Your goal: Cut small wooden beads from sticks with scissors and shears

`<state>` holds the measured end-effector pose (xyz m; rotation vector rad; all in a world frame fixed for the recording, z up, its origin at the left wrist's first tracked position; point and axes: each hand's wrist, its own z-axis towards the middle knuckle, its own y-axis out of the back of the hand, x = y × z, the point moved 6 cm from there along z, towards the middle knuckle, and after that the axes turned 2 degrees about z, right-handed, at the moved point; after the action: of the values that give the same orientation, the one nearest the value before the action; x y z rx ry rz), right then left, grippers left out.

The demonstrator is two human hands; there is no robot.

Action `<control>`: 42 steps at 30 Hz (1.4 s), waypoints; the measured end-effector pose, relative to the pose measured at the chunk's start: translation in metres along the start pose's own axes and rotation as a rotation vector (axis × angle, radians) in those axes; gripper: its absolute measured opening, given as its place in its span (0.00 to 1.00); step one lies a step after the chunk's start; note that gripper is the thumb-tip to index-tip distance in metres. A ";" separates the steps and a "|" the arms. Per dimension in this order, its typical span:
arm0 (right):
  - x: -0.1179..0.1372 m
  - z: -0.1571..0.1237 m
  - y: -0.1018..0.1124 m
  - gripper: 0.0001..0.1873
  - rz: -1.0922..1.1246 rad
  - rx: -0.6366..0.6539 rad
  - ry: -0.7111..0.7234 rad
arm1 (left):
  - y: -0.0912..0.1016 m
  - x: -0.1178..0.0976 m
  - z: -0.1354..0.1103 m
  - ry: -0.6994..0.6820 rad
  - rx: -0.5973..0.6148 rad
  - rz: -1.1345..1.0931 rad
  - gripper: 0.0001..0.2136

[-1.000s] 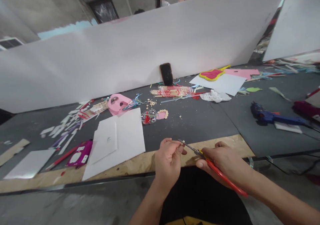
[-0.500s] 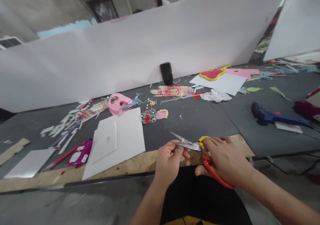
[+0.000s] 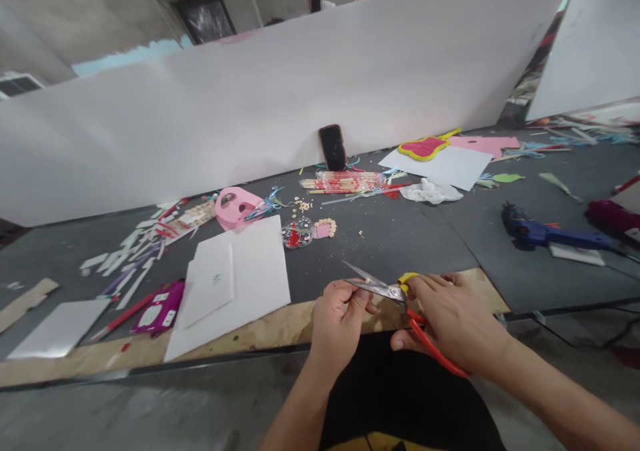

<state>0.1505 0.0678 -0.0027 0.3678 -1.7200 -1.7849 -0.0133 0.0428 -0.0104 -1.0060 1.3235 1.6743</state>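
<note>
My right hand is wrapped around the handles of a pair of scissors, one handle yellow and the other red. The blades point left and are parted slightly. Close to them, my left hand has its thumb and fingers pinched together. A tiny pale bit shows between the blades by those fingertips; most of what the fingers hold is hidden. Beyond the scissors lie a small pink piece edged with beige bits, a clear round dish of small beads and scattered beige bits.
White boards and a magenta device are on the left. At the back are a phone and wrapped sticks. A blue glue gun rests on the right. A white partition closes off the far side.
The scissors' blades have closed a little and shifted slightly right. Both hands stay almost in place, and the things on the table have not moved.
</note>
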 end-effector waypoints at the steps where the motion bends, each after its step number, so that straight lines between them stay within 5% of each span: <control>1: 0.000 0.000 0.001 0.21 0.000 -0.001 -0.002 | 0.000 -0.001 0.000 -0.032 -0.021 0.051 0.14; 11: 0.002 0.000 0.000 0.33 0.075 0.043 0.034 | 0.001 -0.011 0.000 -0.143 -0.074 0.116 0.15; 27: 0.005 0.000 0.000 0.26 -0.095 -0.043 0.070 | -0.002 -0.010 -0.002 -0.104 -0.065 0.149 0.16; 42: 0.007 0.005 0.001 0.20 -0.200 -0.062 0.064 | 0.000 -0.017 -0.001 -0.210 -0.116 0.420 0.13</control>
<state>0.1425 0.0682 0.0007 0.5821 -1.6271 -1.9404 -0.0064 0.0401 0.0046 -0.6171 1.3726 2.1259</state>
